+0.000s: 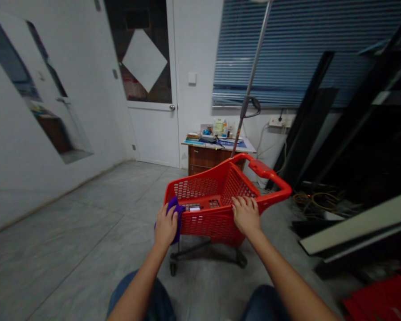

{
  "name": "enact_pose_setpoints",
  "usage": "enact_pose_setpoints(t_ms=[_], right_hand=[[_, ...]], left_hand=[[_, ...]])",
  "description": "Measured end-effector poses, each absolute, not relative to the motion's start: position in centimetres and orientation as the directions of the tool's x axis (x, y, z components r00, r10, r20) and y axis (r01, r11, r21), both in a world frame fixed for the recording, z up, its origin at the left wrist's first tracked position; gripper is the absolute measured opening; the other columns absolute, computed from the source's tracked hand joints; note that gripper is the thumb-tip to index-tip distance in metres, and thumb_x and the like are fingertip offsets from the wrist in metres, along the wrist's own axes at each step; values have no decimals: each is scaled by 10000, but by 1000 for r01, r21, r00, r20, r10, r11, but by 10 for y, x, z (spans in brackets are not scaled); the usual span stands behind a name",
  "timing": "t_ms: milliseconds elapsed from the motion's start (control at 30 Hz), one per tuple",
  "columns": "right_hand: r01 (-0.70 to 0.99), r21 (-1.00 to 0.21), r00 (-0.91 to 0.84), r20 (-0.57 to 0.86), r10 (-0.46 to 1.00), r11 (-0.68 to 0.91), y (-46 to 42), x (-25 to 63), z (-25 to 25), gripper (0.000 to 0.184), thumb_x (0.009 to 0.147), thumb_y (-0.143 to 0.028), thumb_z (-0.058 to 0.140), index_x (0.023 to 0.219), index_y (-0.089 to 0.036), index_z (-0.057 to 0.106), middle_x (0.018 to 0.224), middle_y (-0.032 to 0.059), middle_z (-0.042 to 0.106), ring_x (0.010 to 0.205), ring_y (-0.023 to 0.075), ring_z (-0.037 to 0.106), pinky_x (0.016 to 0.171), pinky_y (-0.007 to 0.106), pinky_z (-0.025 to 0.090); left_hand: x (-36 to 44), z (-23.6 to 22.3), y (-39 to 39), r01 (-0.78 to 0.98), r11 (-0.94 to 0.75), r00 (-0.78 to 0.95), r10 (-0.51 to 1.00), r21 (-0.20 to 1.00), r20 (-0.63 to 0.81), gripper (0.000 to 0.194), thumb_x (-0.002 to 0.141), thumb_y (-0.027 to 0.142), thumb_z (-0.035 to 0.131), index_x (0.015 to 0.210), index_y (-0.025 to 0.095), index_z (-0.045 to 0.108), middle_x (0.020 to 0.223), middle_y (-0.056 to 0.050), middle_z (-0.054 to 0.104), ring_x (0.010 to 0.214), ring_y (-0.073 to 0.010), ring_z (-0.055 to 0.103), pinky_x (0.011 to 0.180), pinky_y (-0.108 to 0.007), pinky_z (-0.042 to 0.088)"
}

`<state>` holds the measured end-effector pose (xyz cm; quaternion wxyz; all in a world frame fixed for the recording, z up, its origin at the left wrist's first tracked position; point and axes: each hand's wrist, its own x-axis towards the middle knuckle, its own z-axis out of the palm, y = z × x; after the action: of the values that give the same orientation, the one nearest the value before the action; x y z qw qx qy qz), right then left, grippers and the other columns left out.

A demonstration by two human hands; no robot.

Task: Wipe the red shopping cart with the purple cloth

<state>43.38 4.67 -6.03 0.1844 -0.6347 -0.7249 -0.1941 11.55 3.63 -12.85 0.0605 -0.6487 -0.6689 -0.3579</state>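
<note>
My left hand (166, 226) presses a crumpled purple cloth (175, 210) against the near left corner of a red plastic shopping cart (209, 226), and the cloth wraps over the cart's rim. My right hand (246, 217) lies over the near rim further right, its fingers curled across the edge. A small flat item with a blurred label (193, 207) sits inside the cart near my left hand. The cart's mesh walls and black wheeled base show below my hands, and its long handle (262, 169) points away to the right.
A wooden drawer cabinet (207, 157) with assorted items on top stands just beyond the cart, and a metal pole (250, 84) rises behind it. Black panels (307, 120) lean on the right, above floor cables (316, 200). Something red (381, 298) lies at lower right.
</note>
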Motion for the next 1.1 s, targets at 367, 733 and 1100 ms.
enact_pose_setpoints(t_ms=[367,733,1100], right_hand=[[993,-6,-94,555,826,118,56,423,-64,422,991,-301,387,1330,-201,618,1296,85,648,1284,278,445,1167,442,178],[991,-91,-23,602,798,97,61,402,-70,394,986,-271,415,1301,-206,642,1276,74,669,1279,278,469,1167,442,201],[993,-90,-2,641,768,77,69,417,-78,394,991,-309,424,1305,-212,642,1283,72,670,1270,266,486,1169,433,209]], left_hand=[[243,-90,58,926,-213,24,857,312,515,389,964,461,474,1202,225,671,1243,-153,628,1177,-304,558,1015,-498,447],[129,-116,87,954,-145,-42,803,263,594,365,983,367,441,1149,183,708,1254,-141,629,1167,-276,580,1049,-451,461],[227,-108,93,893,-431,268,737,127,620,358,967,355,503,1285,251,630,1285,-116,644,1150,-260,610,997,-438,503]])
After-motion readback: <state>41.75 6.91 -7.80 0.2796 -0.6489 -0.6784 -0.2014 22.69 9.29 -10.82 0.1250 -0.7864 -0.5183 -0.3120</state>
